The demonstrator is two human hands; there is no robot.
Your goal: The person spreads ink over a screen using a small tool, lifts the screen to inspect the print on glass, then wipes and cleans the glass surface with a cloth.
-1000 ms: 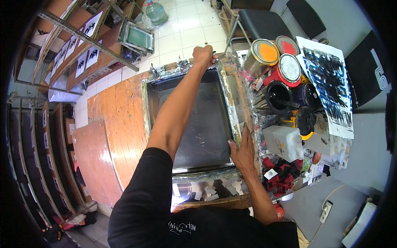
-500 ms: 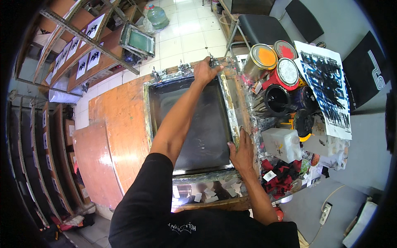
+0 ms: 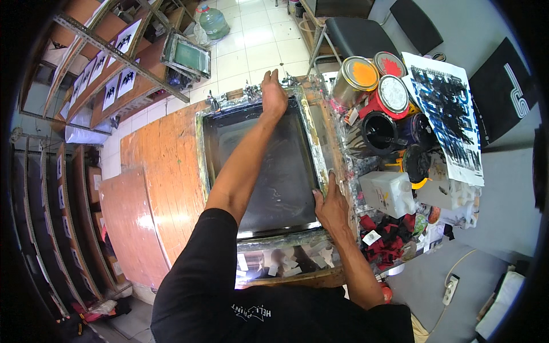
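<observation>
A screen printing frame (image 3: 312, 137) with dark grey mesh (image 3: 280, 171) lies on the wooden table, its rails smeared with paint. Metal hinge clamps (image 3: 250, 91) line its far edge. My left hand (image 3: 274, 96) reaches across the mesh to the far rail, fingers stretched out between the middle clamp and the right clamp (image 3: 294, 82). Against the right rail, near its front end, rests my right hand (image 3: 333, 208), with thumb and forefinger spread apart. Its other fingers are partly hidden. Neither hand shows anything held.
Paint cans (image 3: 357, 77), an open black ink pot (image 3: 380, 132) and a white jug (image 3: 389, 193) crowd the right side. Red and black rags (image 3: 386, 240) lie nearer me. A wooden board (image 3: 131, 223) covers the table's left. Shelves (image 3: 71, 211) stand farther left.
My left hand has moved left from the right clamp and its fingers have straightened. The right hand stays at the right rail, with almost no shift.
</observation>
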